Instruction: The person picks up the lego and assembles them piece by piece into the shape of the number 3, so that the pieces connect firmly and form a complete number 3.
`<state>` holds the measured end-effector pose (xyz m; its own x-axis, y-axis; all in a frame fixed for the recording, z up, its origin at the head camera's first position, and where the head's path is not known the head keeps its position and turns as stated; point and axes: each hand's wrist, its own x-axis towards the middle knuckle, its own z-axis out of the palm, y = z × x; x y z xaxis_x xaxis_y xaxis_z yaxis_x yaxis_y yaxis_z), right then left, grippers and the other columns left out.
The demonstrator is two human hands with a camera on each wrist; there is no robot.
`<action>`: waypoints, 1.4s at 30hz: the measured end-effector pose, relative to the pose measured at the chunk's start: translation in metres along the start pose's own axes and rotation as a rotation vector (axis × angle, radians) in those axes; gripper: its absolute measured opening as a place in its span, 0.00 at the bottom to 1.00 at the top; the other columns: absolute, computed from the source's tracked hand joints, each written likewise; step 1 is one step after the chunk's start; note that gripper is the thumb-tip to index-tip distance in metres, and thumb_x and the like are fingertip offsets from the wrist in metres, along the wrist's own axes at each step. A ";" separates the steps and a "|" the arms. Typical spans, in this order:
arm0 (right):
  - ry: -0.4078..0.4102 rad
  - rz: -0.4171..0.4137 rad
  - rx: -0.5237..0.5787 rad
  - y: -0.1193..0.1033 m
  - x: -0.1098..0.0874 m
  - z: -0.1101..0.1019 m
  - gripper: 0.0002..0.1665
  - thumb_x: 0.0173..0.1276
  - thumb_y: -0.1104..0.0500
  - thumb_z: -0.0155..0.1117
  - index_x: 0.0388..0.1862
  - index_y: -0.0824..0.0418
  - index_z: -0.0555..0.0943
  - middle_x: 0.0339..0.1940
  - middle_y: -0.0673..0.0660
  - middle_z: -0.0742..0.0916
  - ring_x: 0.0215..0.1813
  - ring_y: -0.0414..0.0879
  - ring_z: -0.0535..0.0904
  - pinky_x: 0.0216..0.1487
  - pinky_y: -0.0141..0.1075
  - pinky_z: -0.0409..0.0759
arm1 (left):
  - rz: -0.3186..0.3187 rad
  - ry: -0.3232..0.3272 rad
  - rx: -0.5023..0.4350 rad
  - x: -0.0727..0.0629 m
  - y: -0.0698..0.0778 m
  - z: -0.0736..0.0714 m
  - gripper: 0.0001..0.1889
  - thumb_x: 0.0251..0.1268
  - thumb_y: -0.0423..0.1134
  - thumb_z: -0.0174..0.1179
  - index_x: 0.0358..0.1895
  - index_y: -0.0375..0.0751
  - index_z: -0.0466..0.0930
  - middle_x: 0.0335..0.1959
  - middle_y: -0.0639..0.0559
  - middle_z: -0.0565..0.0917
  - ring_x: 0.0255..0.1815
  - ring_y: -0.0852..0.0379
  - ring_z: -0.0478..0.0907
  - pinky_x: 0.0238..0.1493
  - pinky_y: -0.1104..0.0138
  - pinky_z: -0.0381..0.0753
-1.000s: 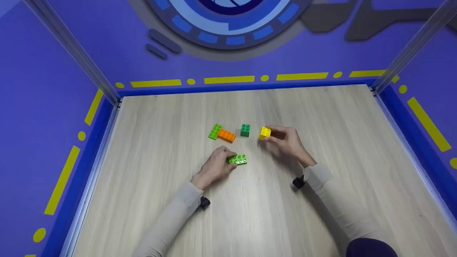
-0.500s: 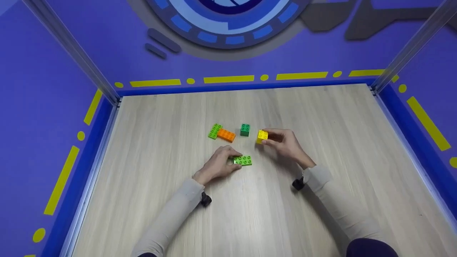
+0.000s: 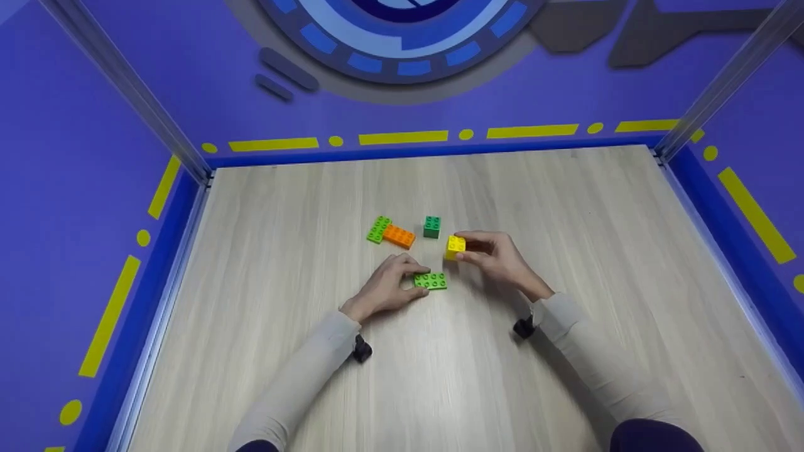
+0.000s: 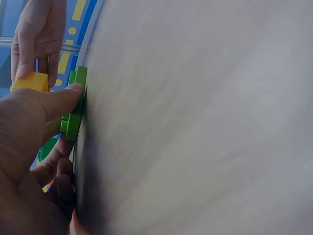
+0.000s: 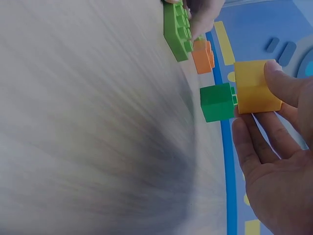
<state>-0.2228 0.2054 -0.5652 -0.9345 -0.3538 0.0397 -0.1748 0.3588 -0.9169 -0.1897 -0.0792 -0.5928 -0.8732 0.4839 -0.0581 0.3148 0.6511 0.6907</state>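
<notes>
My left hand (image 3: pixel 388 285) pinches a flat light-green building brick (image 3: pixel 433 280) by its left end, thumb on the near side. In the left wrist view that light-green brick (image 4: pixel 77 105) stands on or just over the table, studs facing up. My right hand (image 3: pixel 502 256) grips a square yellow brick (image 3: pixel 455 248) between thumb and fingers. The right wrist view has the yellow brick (image 5: pixel 257 87) raised off the table, its studs out of sight there. The yellow brick is just beyond the right end of the light-green one, and the two are apart.
Behind the hands a dark-green square brick (image 3: pixel 431 227) stands on the wooden table (image 3: pixel 301 213). To its left lie an orange brick (image 3: pixel 399 236) and a second light-green flat brick (image 3: pixel 378 230), close against each other. Blue-purple panels (image 3: pixel 440 113) wall in the table.
My right hand has brought the yellow brick left and nearer to me, toward the light-green brick. My left hand has slid the light-green brick a little to the right.
</notes>
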 end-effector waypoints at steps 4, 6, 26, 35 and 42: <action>-0.020 0.014 -0.004 -0.002 -0.001 0.002 0.25 0.73 0.58 0.75 0.67 0.61 0.85 0.65 0.61 0.88 0.63 0.56 0.86 0.66 0.46 0.83 | 0.001 0.004 -0.010 0.001 -0.001 0.001 0.24 0.69 0.52 0.74 0.66 0.54 0.87 0.52 0.56 0.80 0.53 0.55 0.73 0.55 0.60 0.71; -0.026 0.021 -0.004 -0.002 -0.002 0.003 0.25 0.72 0.58 0.76 0.67 0.60 0.85 0.65 0.60 0.88 0.64 0.56 0.86 0.68 0.50 0.82 | 0.001 0.007 -0.006 0.002 -0.002 0.001 0.24 0.69 0.53 0.74 0.66 0.54 0.87 0.52 0.56 0.80 0.52 0.55 0.73 0.54 0.60 0.70; -0.087 -0.029 0.002 0.001 -0.012 0.012 0.24 0.74 0.58 0.74 0.67 0.59 0.85 0.67 0.61 0.87 0.68 0.59 0.83 0.71 0.55 0.79 | 0.017 0.048 -0.010 0.002 -0.004 0.007 0.24 0.67 0.54 0.75 0.64 0.53 0.89 0.50 0.57 0.81 0.51 0.56 0.73 0.52 0.62 0.71; -0.111 -0.064 -0.001 0.000 -0.018 0.017 0.24 0.72 0.61 0.75 0.66 0.59 0.86 0.64 0.60 0.89 0.64 0.57 0.86 0.70 0.56 0.79 | 0.035 0.067 0.022 0.001 -0.002 0.011 0.24 0.66 0.56 0.75 0.63 0.57 0.89 0.50 0.58 0.83 0.48 0.56 0.72 0.49 0.63 0.70; -0.140 -0.060 -0.013 0.000 -0.024 0.019 0.24 0.73 0.60 0.75 0.67 0.56 0.86 0.64 0.58 0.89 0.63 0.54 0.87 0.70 0.53 0.80 | 0.035 0.075 0.013 0.000 -0.003 0.012 0.25 0.65 0.56 0.76 0.63 0.55 0.89 0.49 0.57 0.84 0.47 0.55 0.72 0.49 0.63 0.69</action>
<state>-0.1943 0.1969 -0.5735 -0.8697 -0.4921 0.0379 -0.2344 0.3442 -0.9092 -0.1865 -0.0742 -0.6038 -0.8866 0.4620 0.0204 0.3501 0.6419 0.6822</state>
